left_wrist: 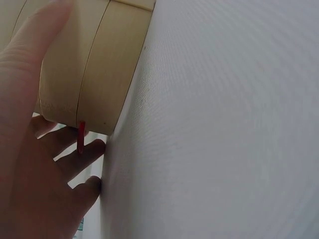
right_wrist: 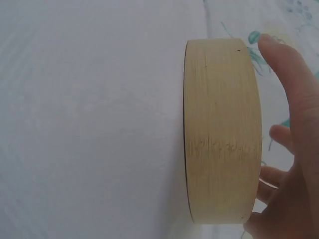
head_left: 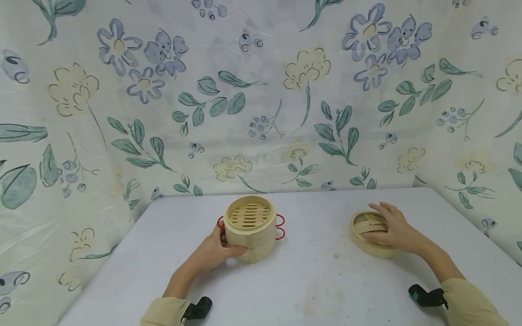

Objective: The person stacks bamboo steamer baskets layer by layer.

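A stacked round bamboo steamer stands on the table left of centre, its slatted inside facing up and red loops on its sides. My left hand holds its left side, thumb across the front and fingers spread behind. The left wrist view shows that thumb over the bamboo wall, with fingers beside a red loop. To the right lies the steamer's round lid, a strap handle across its top. Over it is my right hand, fingers apart and loosely extended, thumb close by the handle. In the right wrist view the fingers sit beyond the lid's rim.
Both things stand on a white table with small brownish stains near the middle. A flower-printed sheet rises behind the table and at both sides. Each wrist carries a small black camera.
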Demonstrator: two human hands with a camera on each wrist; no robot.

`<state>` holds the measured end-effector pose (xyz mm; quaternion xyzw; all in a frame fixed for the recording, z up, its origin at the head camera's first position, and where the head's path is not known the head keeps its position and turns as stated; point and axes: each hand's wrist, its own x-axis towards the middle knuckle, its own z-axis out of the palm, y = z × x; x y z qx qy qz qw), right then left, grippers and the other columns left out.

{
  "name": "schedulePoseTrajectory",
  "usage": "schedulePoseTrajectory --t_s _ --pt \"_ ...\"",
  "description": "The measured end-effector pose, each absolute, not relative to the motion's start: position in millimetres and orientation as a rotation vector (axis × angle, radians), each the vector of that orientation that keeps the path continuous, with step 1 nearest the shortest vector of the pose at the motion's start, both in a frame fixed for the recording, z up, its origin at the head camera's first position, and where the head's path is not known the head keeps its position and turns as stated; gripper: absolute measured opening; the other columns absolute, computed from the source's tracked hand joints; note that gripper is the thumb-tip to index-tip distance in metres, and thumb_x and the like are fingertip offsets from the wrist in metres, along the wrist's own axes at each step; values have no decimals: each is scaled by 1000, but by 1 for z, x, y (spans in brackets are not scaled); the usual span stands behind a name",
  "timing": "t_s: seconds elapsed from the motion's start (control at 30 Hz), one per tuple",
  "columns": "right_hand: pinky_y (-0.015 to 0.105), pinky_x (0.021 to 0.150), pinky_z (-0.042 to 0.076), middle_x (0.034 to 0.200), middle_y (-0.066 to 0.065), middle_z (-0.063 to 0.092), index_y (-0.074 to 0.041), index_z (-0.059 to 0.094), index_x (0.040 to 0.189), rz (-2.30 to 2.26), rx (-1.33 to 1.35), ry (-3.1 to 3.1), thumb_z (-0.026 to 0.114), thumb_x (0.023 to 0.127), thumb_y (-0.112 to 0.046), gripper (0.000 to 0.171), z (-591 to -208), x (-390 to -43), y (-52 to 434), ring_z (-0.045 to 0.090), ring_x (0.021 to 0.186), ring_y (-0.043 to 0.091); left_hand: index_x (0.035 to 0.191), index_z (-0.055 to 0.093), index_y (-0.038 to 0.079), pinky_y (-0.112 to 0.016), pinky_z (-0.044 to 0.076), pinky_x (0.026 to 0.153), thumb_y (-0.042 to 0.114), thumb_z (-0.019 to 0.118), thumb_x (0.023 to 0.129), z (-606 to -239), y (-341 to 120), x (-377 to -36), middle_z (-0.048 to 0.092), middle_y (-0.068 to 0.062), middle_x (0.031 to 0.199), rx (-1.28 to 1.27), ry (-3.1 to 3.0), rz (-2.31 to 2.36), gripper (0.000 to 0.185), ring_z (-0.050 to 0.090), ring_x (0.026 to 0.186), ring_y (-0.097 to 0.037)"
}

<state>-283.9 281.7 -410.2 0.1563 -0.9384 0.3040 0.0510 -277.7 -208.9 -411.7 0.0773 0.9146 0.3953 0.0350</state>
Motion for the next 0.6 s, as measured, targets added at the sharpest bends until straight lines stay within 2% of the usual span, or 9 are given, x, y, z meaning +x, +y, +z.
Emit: schedulePoseTrajectory --t_s 0.17,0.47,0.6 --pt "80 93 26 151 39 15 0 33 149 930 474 -2888 76 83 -41 90 -415 -284 286 14 135 62 152 23 8 -53 43 103 53 81 75 -411 -208 -277 56 -19 136 245 2800 1223 107 54 123 -31" --pt "80 92 29 148 41 15 1 33 148 972 467 -2993 71 86 -42 85 -421 -285 295 19 132 64 154 20 9 -54 41 105 54 80 75 -411 -209 -278 52 -20 141 242 2794 1233 109 51 127 -32" --pt "76 91 35 146 41 17 2 35 148 1027 480 -2990 69 88 -39 80 -420 -284 299 27 129 61 153 21 9 -52 43 104 53 81 75 -411 -208 -277 55 -18 137 236 2787 1239 108 54 124 -30"
